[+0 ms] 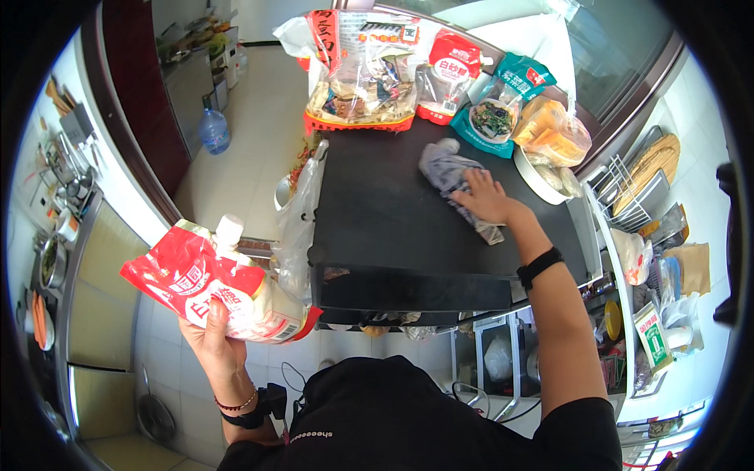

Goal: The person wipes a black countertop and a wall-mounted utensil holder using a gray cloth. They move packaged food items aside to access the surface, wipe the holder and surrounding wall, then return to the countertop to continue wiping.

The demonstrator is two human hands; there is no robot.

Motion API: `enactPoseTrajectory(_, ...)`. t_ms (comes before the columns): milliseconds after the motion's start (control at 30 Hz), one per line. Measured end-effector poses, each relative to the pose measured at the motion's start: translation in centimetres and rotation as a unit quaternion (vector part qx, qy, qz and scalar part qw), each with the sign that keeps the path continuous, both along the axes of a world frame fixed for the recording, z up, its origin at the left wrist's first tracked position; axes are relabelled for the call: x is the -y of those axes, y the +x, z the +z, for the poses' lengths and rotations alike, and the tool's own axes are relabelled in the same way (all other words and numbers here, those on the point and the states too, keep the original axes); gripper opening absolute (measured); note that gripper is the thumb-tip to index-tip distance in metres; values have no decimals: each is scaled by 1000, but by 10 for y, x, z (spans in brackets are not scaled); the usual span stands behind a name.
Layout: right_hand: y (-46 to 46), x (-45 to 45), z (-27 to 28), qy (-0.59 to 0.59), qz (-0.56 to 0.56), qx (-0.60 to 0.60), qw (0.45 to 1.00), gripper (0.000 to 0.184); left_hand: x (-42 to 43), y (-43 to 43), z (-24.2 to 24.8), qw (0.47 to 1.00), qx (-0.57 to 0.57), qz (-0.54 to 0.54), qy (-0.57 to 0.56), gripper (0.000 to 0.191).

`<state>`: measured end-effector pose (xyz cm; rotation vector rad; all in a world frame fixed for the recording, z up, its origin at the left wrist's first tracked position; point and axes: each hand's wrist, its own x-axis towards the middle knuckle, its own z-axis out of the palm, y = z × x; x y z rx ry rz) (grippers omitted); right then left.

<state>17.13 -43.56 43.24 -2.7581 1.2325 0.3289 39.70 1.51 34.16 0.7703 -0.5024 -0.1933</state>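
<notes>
My left hand (213,335) grips a red and white spouted pouch of white sugar (235,288), held in the air left of the black tabletop (377,206). The pouch is tilted, and a white cap (228,228) sits on its spout. My right hand (484,197) lies flat on a crumpled grey-and-white patterned cloth (442,165), pressing it to the tabletop. Behind the cloth, at the far edge, a second sugar pouch (446,79) leans beside a large clear bag of dried food (362,97). A teal food pouch (500,106) stands to its right.
A white dish (541,187) with bagged food is at the right edge, under a bag of orange-yellow food (554,132). Clear plastic bags (297,229) hang on the table's left side. A wire rack (621,191) holds boards at right. A blue water jug (214,128) stands on the floor.
</notes>
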Motion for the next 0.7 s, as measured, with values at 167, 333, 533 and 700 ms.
enactPoseTrajectory(167, 41, 13, -17, 14, -69, 78, 994, 105, -7, -2, 2, 1000, -3, 2, -3, 50)
enactPoseTrajectory(333, 128, -63, -11, 50, 174, 50, 982, 85, -8, -2, 6, 1000, -4, -7, 13, 51)
enactPoseTrajectory(533, 121, -141, -13, 54, 332, 113, 935, 72, 6, -2, 18, 1000, 13, -23, -12, 51)
enactPoseTrajectory(700, 38, -121, 8, 29, 277, 25, 960, 77, 16, -1, 21, 999, 17, -50, -8, 51)
